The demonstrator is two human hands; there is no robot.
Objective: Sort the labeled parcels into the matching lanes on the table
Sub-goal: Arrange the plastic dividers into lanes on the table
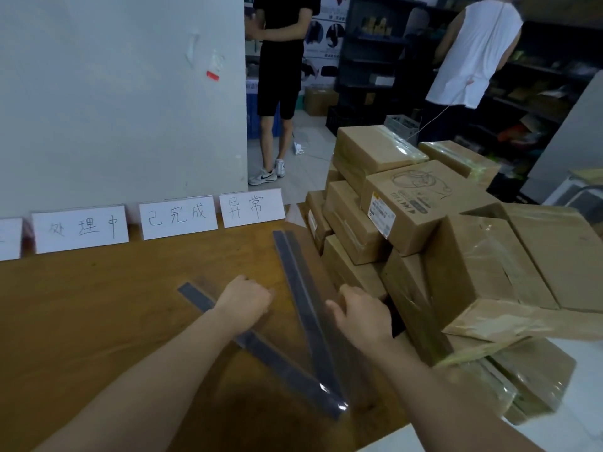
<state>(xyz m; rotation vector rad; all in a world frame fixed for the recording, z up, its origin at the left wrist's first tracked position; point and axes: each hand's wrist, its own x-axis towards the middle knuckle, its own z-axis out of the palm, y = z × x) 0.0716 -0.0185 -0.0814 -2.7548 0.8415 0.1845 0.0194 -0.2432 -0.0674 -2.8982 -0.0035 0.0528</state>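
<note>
Wooden counter [98, 305] carries the taped parcels [408, 207] stacked at its right, stiff and likely hefty, best gripped by opposite sides; left hand [244, 301] curls over a grey strip [284, 363], right hand [362, 316] curled, its hold unclear.

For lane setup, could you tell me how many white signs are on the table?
4, along the far edge, left to right: cut-off sign, second sign, third sign, rightmost sign; more may be offscreen.
</note>
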